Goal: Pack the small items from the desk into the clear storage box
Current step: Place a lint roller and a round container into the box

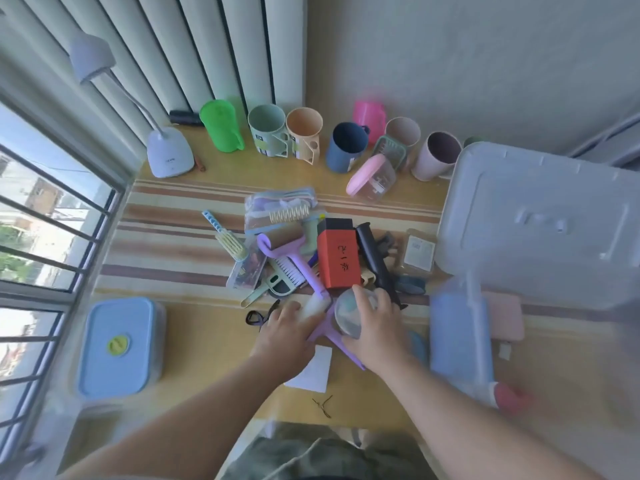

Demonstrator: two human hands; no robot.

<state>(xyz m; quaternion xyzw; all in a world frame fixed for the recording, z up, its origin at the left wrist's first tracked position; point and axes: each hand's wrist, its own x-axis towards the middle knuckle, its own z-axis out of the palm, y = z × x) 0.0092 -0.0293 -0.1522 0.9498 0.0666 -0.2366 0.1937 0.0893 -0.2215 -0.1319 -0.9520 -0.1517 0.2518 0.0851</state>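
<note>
Looking down, we see our right hand (375, 327) curled around a round clear jar (351, 313) at the near edge of the pile of small things (311, 251) on the tabletop (207, 348). Our left hand (284, 336) holds a pale tube (317, 305), but blur hides its fingers. The clear box (460, 337) on the right is smeared and hard to make out. Its lid (540, 223) leans behind.
</note>
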